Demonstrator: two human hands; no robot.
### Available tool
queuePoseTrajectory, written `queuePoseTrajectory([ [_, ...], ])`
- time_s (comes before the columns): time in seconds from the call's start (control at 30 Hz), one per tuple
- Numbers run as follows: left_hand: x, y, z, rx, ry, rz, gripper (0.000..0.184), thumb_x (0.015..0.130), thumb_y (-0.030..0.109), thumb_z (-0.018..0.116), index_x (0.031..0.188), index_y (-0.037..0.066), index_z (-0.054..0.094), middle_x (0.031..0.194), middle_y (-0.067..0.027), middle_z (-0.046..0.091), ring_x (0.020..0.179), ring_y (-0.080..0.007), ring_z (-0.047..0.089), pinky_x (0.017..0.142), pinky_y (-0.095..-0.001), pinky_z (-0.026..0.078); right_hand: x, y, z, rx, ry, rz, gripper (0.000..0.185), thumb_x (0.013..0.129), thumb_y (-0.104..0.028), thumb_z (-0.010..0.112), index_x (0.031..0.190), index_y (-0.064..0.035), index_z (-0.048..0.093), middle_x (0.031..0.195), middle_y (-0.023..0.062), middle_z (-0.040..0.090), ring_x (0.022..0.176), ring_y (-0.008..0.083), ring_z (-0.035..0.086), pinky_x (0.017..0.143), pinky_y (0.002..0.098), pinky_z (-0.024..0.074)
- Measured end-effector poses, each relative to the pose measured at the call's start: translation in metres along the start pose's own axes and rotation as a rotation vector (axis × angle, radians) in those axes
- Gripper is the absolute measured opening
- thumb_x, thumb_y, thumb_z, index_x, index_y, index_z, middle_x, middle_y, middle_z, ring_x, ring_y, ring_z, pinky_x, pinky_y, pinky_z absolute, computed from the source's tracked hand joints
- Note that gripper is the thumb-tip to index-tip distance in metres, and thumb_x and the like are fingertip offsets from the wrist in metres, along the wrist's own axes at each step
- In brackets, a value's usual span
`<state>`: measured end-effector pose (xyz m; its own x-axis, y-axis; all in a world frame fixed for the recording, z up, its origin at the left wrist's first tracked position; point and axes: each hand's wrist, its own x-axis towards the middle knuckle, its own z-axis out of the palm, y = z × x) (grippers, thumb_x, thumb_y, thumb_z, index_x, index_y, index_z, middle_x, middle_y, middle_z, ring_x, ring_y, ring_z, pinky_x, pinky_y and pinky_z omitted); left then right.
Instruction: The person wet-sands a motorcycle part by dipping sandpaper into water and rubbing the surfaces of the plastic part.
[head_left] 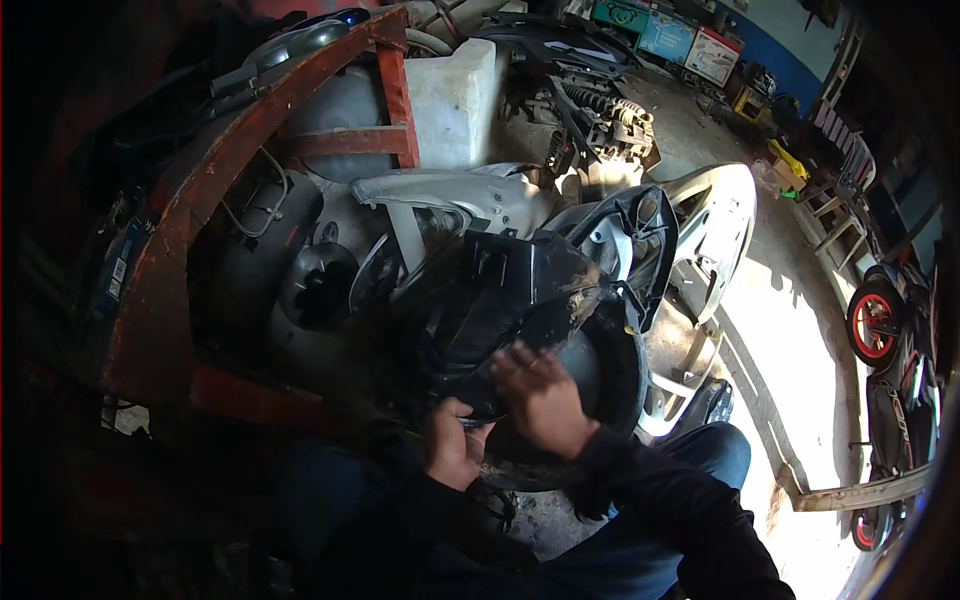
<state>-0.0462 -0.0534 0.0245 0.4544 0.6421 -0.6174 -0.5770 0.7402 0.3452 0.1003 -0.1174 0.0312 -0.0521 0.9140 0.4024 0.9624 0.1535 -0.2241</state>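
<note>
My left hand [456, 446] is closed on the near edge of a black plastic motorcycle part [515, 275], thumb on top and fingertips showing below. The part looks dusty, with brown dirt on its right side, and leans over a wide black basin [628, 380]. Just right of it, my right hand [548, 402] is over the part's lower end. Its fingers are stretched out and slightly blurred, with nothing visible in them. Whether they touch the plastic I cannot tell.
A rusty red metal frame [165, 270] stands at left. Grey and black motorcycle fairings [500, 200] lie ahead, with a white panel [735, 205] to the right. A shock absorber [600, 105] lies farther back. A motorcycle wheel with a red rim [874, 322] stands at far right.
</note>
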Motion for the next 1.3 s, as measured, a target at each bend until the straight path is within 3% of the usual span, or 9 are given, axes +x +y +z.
queuePoseTrajectory([
  [0.1, -0.006, -0.001, 0.001, 0.019, 0.007, 0.000, 0.030, 0.074, 0.000, 0.048, 0.102, -0.006, 0.055, 0.105, -0.0160, 0.060, 0.102, -0.0306, 0.062, 0.096, -0.0468, 0.053, 0.030, 0.033, -0.007, -0.193, 0.018, 0.342, 0.037, 0.087, -0.016, 0.059, 0.121, -0.0037, 0.061, 0.128, 0.0144, 0.061, 0.124, 0.0412, 0.052, 0.106, 0.0545, 0.0358],
  [0.33, -0.004, -0.003, 0.000, 0.003, 0.006, 0.009, 0.032, 0.075, 0.001, 0.046, 0.104, -0.008, 0.056, 0.110, -0.0180, 0.062, 0.105, -0.0327, 0.062, 0.098, -0.0476, 0.051, 0.016, 0.014, 0.001, -0.146, 0.024, 0.111, 0.030, 0.088, -0.018, 0.061, 0.115, -0.0107, 0.068, 0.130, 0.0060, 0.061, 0.132, 0.0392, 0.045, 0.109, 0.0555, 0.0312],
  [0.5, -0.001, 0.004, 0.000, 0.046, -0.011, 0.019, 0.030, 0.077, 0.003, 0.045, 0.104, -0.006, 0.056, 0.107, -0.0164, 0.063, 0.102, -0.0298, 0.064, 0.097, -0.0470, 0.052, -0.004, -0.008, 0.006, 0.327, 0.074, -0.049, 0.035, 0.084, 0.002, 0.060, 0.119, 0.0042, 0.061, 0.124, 0.0231, 0.059, 0.123, 0.0388, 0.054, 0.104, 0.0484, 0.0424],
  [0.63, -0.012, 0.009, 0.017, 0.060, 0.038, -0.001, 0.029, 0.079, 0.006, 0.047, 0.104, -0.004, 0.056, 0.107, -0.0152, 0.063, 0.100, -0.0292, 0.064, 0.096, -0.0481, 0.052, 0.017, 0.059, 0.009, 0.298, 0.200, 0.232, 0.031, 0.088, -0.003, 0.058, 0.118, 0.0067, 0.060, 0.125, 0.0276, 0.057, 0.122, 0.0407, 0.053, 0.106, 0.0457, 0.0425],
  [0.77, -0.008, 0.012, 0.013, 0.050, 0.007, 0.039, 0.029, 0.079, 0.006, 0.049, 0.106, -0.005, 0.055, 0.108, -0.0161, 0.063, 0.103, -0.0308, 0.063, 0.098, -0.0503, 0.051, -0.011, 0.008, -0.002, 0.349, 0.112, -0.033, 0.032, 0.088, -0.001, 0.058, 0.120, 0.0064, 0.059, 0.124, 0.0289, 0.058, 0.120, 0.0441, 0.053, 0.105, 0.0455, 0.0434],
  [0.9, -0.012, 0.010, 0.014, 0.086, 0.028, 0.020, 0.029, 0.080, 0.008, 0.050, 0.106, -0.005, 0.055, 0.108, -0.0163, 0.062, 0.106, -0.0319, 0.062, 0.100, -0.0532, 0.049, 0.002, 0.077, 0.017, 0.356, 0.250, 0.302, 0.028, 0.089, -0.001, 0.058, 0.115, 0.0073, 0.060, 0.121, 0.0281, 0.059, 0.119, 0.0443, 0.054, 0.104, 0.0448, 0.0434],
  [1.03, -0.011, 0.010, 0.016, 0.066, -0.014, 0.066, 0.029, 0.082, 0.010, 0.051, 0.106, -0.005, 0.056, 0.108, -0.0162, 0.063, 0.104, -0.0320, 0.063, 0.098, -0.0528, 0.050, -0.019, -0.005, -0.002, 0.380, 0.107, -0.036, 0.026, 0.089, -0.002, 0.058, 0.114, 0.0067, 0.061, 0.126, 0.0251, 0.057, 0.123, 0.0416, 0.053, 0.105, 0.0463, 0.0409],
  [1.17, -0.014, 0.007, 0.017, 0.102, -0.020, 0.059, 0.028, 0.084, 0.014, 0.052, 0.106, -0.004, 0.057, 0.109, -0.0150, 0.065, 0.102, -0.0312, 0.064, 0.097, -0.0516, 0.051, -0.004, 0.073, 0.022, 0.401, 0.344, 0.376, 0.031, 0.092, 0.000, 0.055, 0.121, 0.0055, 0.059, 0.128, 0.0276, 0.056, 0.117, 0.0450, 0.056, 0.105, 0.0422, 0.0419],
  [1.3, -0.010, 0.013, 0.016, 0.126, 0.002, 0.040, 0.030, 0.088, 0.020, 0.053, 0.108, -0.002, 0.057, 0.110, -0.0145, 0.066, 0.103, -0.0300, 0.065, 0.098, -0.0517, 0.050, -0.035, -0.011, 0.008, 0.461, 0.171, 0.077, 0.037, 0.091, 0.000, 0.055, 0.128, 0.0025, 0.058, 0.135, 0.0253, 0.053, 0.132, 0.0392, 0.046, 0.110, 0.0476, 0.0359],
])
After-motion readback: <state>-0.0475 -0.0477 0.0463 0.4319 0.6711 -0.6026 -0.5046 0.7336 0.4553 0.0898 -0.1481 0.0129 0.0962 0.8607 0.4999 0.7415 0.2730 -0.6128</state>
